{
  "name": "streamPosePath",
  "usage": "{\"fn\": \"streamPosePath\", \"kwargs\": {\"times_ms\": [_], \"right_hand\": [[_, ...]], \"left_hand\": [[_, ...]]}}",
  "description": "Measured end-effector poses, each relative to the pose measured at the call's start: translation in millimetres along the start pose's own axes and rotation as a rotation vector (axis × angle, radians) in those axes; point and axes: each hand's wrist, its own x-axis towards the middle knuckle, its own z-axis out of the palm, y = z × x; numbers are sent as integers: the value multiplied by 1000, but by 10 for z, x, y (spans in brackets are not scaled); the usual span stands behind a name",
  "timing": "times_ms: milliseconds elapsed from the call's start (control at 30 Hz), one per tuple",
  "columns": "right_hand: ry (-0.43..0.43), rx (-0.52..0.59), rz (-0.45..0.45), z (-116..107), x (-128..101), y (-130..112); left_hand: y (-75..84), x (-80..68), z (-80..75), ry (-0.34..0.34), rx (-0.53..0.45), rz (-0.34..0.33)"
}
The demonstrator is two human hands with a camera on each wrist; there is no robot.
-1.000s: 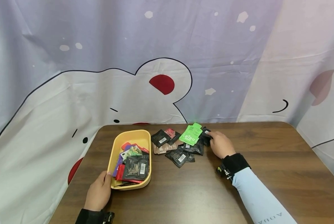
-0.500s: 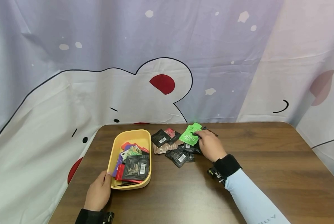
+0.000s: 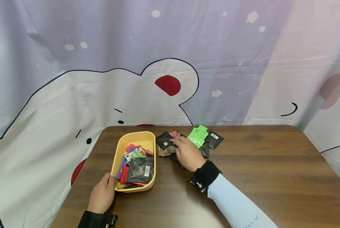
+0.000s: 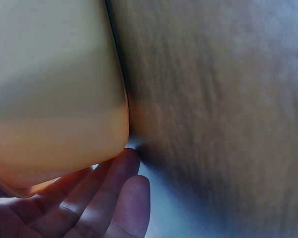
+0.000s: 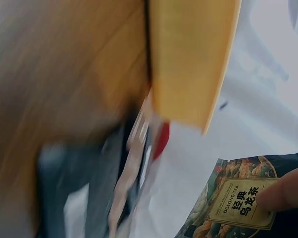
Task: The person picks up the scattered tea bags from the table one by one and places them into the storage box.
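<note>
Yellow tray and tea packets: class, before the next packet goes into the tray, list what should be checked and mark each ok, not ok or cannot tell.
1. Left hand steadies the yellow tray: ok.
2. Right hand holds an oolong tea packet: ok, a finger presses on it in the right wrist view.
3. Tray has room: ok, its far end is bare.
4. Green packet and other loose ones lie on the table: ok.
5. Only one packet held: cannot tell.

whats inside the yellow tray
The yellow tray holds a loose heap of packets: a black packet on top, red, purple and green ones beneath. Anything under the heap is covered.
</note>
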Motion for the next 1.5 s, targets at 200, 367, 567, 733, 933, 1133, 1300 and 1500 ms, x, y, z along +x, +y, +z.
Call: {"fn": "streamPosePath", "kwargs": {"times_ms": [200, 367, 567, 733, 933, 1133, 1300, 1500], "right_hand": [[-45, 2, -49, 113, 71, -336], [-69, 31, -86, 156, 114, -577], [-109, 71, -145, 189, 135, -814], [-130, 53, -167, 241, 115, -953], [-130, 44, -197, 310, 103, -1025], [-148, 56, -204, 354, 88, -1045], [-144, 35, -228, 373, 77, -1045], [-259, 39, -216, 368, 51, -1033]], "left_hand": [[8, 2, -5, 2, 2, 8], [9, 5, -14, 3, 2, 13], [19, 2, -19, -4, 1, 7], [16, 5, -19, -3, -1, 6], [7, 2, -13, 0, 3, -4], [1, 2, -7, 2, 1, -1], [-6, 9, -2, -3, 0, 7], [2, 1, 5, -9, -5, -3]]}}
